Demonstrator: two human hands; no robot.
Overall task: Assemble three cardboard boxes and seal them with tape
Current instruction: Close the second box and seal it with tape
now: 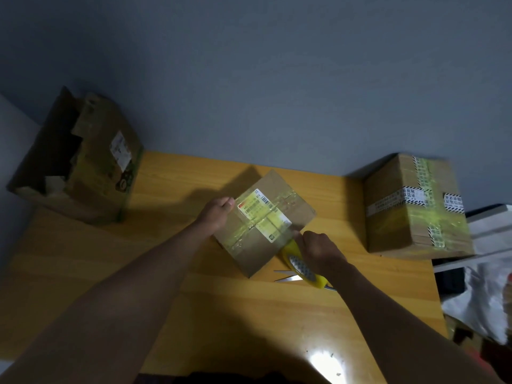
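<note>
Taping, head view: a small brown cardboard box with a white-and-yellow shipping label (264,220) sits mid-table, turned so its corners point toward and away from the person; clear tape already crosses its top.
Left hand (217,214): rests against the box's far-left edge, fingers loosely curled over the rim, steadying it; nothing else is held.
Right hand (318,252): closed around a yellow roll of packing tape (303,268), knuckles up, at the box's near-right edge.
Key relation: the roll touches or sits just beside the right edge of the box, so the box lies up and to the left of the right hand. The tape band on the lid appears to run from the left hand's side toward the roll; judged, the strip is being drawn down over that edge.
Arm pose: both forearms reach forward and converge on the box, left arm longer in frame, right wrist bent inward.
Scissors: a pair of metal scissors (288,276) lies open on the yellow wooden table (221,314), just beneath the roll, nearest the right hand.
Other boxes: a larger taped cardboard box (415,209) stands at the right; an open, worn cardboard box (83,159) stands at the far left, flaps up.
Progress, judged: one box is sealed, one is being taped, one is not yet closed.
</note>
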